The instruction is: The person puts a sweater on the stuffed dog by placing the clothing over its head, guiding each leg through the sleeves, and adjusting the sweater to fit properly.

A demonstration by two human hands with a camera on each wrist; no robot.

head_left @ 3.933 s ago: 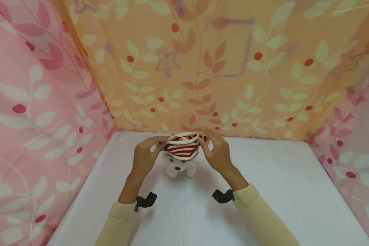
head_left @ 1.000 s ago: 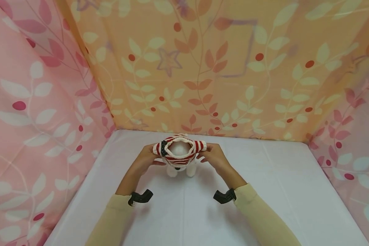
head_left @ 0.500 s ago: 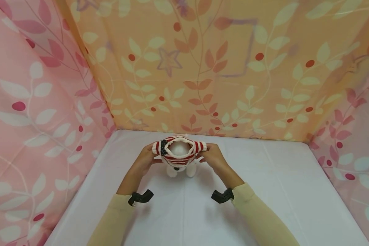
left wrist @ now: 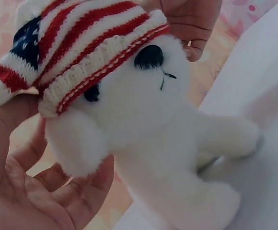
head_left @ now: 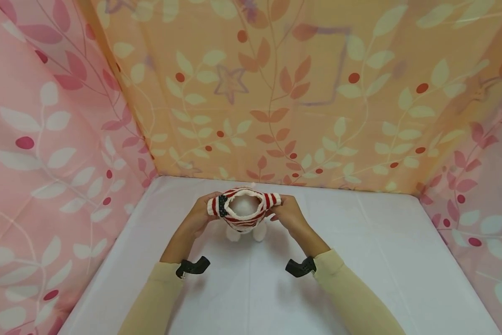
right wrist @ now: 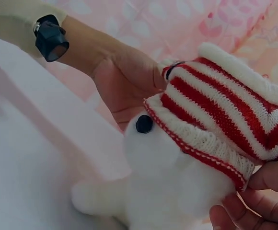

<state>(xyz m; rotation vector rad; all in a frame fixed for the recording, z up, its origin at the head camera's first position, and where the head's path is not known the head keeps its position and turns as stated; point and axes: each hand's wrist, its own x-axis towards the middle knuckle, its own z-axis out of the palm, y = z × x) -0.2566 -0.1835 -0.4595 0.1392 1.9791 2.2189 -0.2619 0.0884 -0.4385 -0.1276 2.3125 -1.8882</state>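
A small knitted sweater point(head_left: 245, 224), red-and-white striped with a dark blue dotted patch, sits over the head of a white plush dog point(left wrist: 163, 139). Its ribbed hem crosses the dog's brow, just above the black nose. Through the round neck opening the white top of the head shows. My left hand point(head_left: 195, 217) grips the hem at one side, under the sleeve, its fingers curled behind a floppy ear. Opposite it, my right hand point(head_left: 291, 213) pinches the hem with thumb and fingers. Both short sleeves stick out sideways above the hands.
The dog rests near the far side of a white-covered table point(head_left: 251, 288). A yellow patterned cloth point(head_left: 251, 102) hangs behind, with pink cloth point(head_left: 66, 186) at both sides. A black wrist camera point(head_left: 194, 266) is strapped to each wrist.
Earlier my hands held the sweater's upper rim; they have shifted to its sides below the sleeves. The sweater has come lower, hiding the dog's nose in the head view.
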